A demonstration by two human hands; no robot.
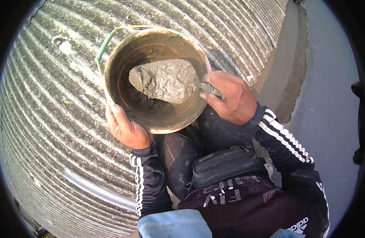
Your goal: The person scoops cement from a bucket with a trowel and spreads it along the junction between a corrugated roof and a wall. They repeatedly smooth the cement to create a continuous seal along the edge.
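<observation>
A round bucket (121,65) with mortar-smeared walls is tilted in front of me, its mouth facing up toward my view. My left hand (128,129) grips its rim at the lower left, thumb on the edge; the other fingers are mostly hidden. My right hand (233,97) is closed around the ribbed grey handle of a trowel (211,90) at the right rim. Inside the bucket, the blade lies under a thick slab of wet grey mortar (170,79). A thin wire handle with a green grip (104,47) stands at the bucket's left side.
Corrugated grey roof sheets (51,119) spread across the left and far side. A strip of brown mortar (295,75) runs along their right edge, beside a smooth grey surface (327,99). A black waist bag (220,166) rests on my lap.
</observation>
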